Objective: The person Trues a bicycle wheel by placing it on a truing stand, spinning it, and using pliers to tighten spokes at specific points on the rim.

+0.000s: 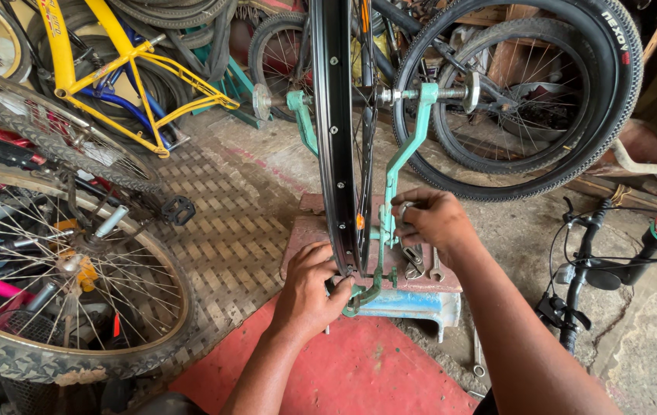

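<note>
- Two hands at work on black bicycle rim [334, 131], mounted upright in green truing stand [407, 146].
- Left hand [307, 296]: curled at rim's lowest point, fingers wrapped around rim edge and stand's base bracket; firm grasp.
- Right hand [434, 219]: closed around small metal tool [403, 209], pressed against stand's right upright, just beside rim.
- Rim axle seated in stand's two arms, spokes visible, no tyre fitted.
- Stand resting on reddish block [309, 230] atop blue base [413, 303].
- Wrenches [423, 263] lying on block, just below right hand.
- Red mat [351, 369] underneath.
- Yellow bike frame [124, 65] at upper left; spoked wheel [51, 284] at left; tyred wheel [528, 92] behind stand.
</note>
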